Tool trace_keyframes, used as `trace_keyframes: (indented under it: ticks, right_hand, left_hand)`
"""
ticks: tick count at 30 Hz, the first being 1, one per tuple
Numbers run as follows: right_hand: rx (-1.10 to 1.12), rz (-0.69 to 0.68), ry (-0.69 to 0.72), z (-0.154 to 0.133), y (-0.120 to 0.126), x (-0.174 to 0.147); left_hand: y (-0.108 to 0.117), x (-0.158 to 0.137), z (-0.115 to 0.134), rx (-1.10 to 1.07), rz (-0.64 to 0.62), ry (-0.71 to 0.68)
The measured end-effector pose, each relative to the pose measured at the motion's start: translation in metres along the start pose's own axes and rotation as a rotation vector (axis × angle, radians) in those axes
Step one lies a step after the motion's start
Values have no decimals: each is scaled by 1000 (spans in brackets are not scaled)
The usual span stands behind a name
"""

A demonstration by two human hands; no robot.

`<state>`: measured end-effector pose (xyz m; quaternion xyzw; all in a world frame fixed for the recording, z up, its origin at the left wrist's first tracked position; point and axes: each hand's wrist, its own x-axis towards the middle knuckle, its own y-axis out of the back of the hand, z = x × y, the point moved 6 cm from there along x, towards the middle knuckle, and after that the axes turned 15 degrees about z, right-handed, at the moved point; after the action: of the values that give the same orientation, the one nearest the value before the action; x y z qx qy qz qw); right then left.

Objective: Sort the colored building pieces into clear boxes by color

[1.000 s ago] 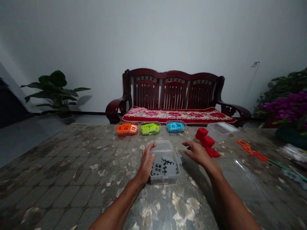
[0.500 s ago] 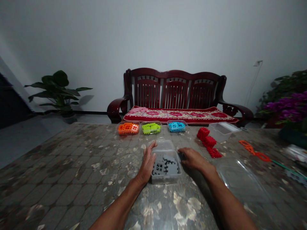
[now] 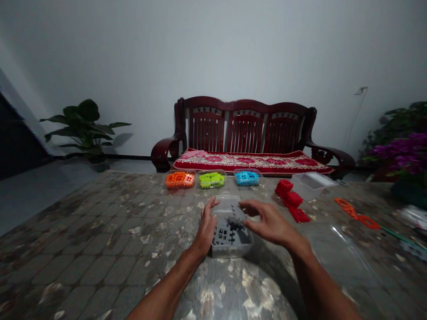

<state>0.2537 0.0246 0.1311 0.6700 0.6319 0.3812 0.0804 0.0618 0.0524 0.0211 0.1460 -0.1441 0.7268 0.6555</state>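
A clear plastic box (image 3: 232,252) of grey interlocking plastic pieces (image 3: 223,234) stands on the table in front of me. Along its left side lies my left hand (image 3: 207,226), fingers stretched out and touching the wall. My right hand (image 3: 263,218) hovers over the box's right edge, thumb and index finger spread apart. Just left of those fingertips, some grey pieces look blurred. I see nothing firmly gripped between them.
Behind stand boxes of orange (image 3: 180,180), green (image 3: 212,179) and blue pieces (image 3: 247,178). To the right are a red block build (image 3: 292,200), a clear bin (image 3: 307,189), a transparent lid (image 3: 336,249) and an orange build with a green stem (image 3: 367,221).
My right hand has risen from beside the box and moved over its right edge, with its fingers opening. Grey pieces inside have shifted. My left hand stays against the box.
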Motion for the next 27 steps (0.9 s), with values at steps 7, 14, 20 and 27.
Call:
trace_keyframes:
  ticks: [7,14,20,27]
  right_hand:
    - [-61,-67,116,-10,-39,-3]
    - [-31,38,127,3,-28,2]
    - [20,252,-82,53,-18,15]
    - [47,415,-294,136,-30,-1]
  left_hand:
    - [0,-1,1,-56,44,-2]
    - [1,-2,-1,-83,90,5]
    - [0,-1,-3,-76,102,50]
    - [1,1,-16,-54,171,254]
